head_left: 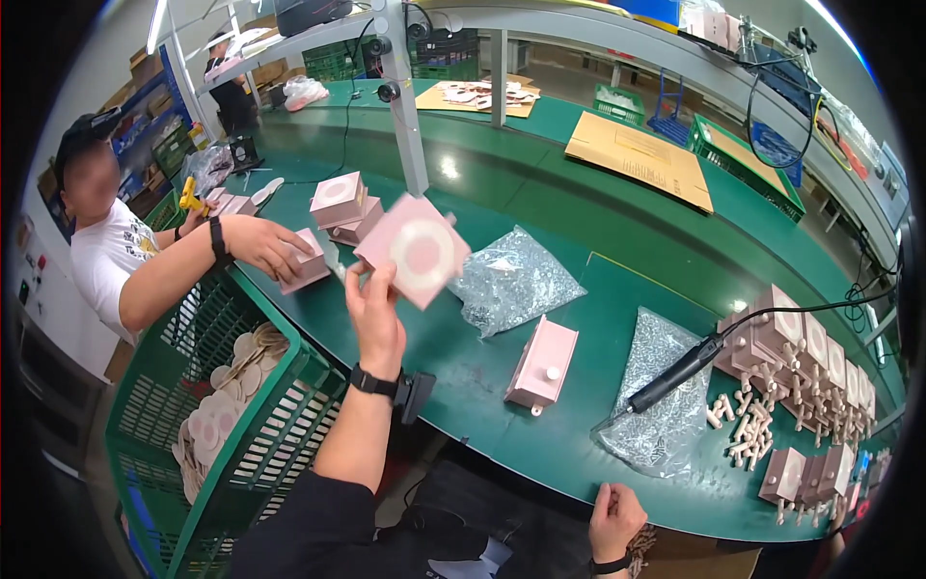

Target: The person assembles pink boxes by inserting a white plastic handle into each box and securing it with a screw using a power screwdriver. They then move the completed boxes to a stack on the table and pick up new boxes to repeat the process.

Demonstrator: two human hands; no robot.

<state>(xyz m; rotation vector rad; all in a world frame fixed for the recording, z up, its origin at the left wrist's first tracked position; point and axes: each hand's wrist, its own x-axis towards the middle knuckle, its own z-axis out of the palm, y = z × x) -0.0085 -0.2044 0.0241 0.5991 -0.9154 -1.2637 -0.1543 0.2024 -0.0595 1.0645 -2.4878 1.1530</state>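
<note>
My green worktable (463, 386) curves across the middle of the frame, with a grey metal post (405, 125) rising at upper centre and a flat cardboard sheet (639, 159) on the green surface beyond, at upper right. At lower left, a green crate (307, 359) holds round, flat discs (217, 420). Beside it, at the left, a co-worker's hand (258, 246) touches another small pink box (309, 265). One clear bag of small pieces (521, 280) lies near the centre; a second bag (666, 434), right of centre, has a black powered screwdriver (675, 376) lying across it. Pale pegs (748, 429) and rows of pink boxes (805, 352) crowd the right. At centre left, my left hand (376, 309) is closed on the lower edge of a pink box with a pale ring (415, 249), gripping it tilted above the table. My right hand (615, 526), at lower right of centre, rests by the table's near edge, fingers curled; I cannot tell whether it holds anything.
</note>
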